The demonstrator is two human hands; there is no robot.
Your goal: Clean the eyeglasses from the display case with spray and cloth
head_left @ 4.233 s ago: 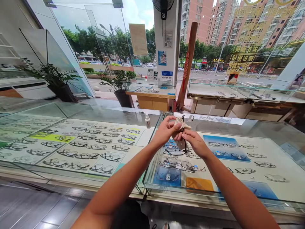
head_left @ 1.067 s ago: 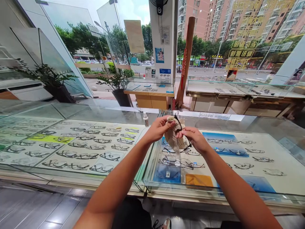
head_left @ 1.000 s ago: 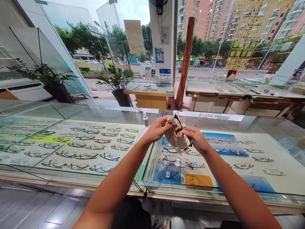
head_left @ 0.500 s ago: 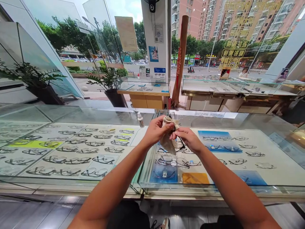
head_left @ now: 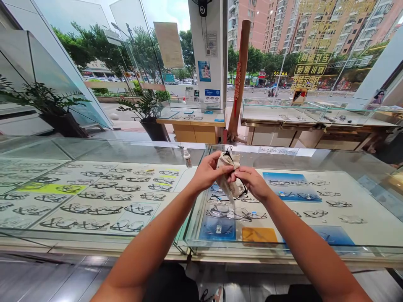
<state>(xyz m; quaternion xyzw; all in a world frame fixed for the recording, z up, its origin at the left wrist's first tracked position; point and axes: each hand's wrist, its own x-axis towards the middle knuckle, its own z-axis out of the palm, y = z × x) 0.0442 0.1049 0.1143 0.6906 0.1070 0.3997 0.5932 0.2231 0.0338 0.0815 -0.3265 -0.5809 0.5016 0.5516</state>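
A beige cloth hangs from my left hand, whose fingers are closed around it and pinch it against a pair of dark-framed glasses. My right hand grips the same glasses by the frame, its fingertips meeting those of the left. One dark temple sticks up above the cloth, and part of the frame curves below the right fingers. The lenses are mostly covered by cloth and fingers. Both hands are held over the glass top of the right display case.
A small white spray bottle stands on the counter left of my hands. Several rows of glasses lie inside the left case. An orange-yellow cloth and blue cards lie under the right glass. Farther back are potted plants and a wooden post.
The fingers of both hands have shifted slightly on the glasses and cloth. More of the upper temple shows now, and the cloth has turned and hangs in a different fold.
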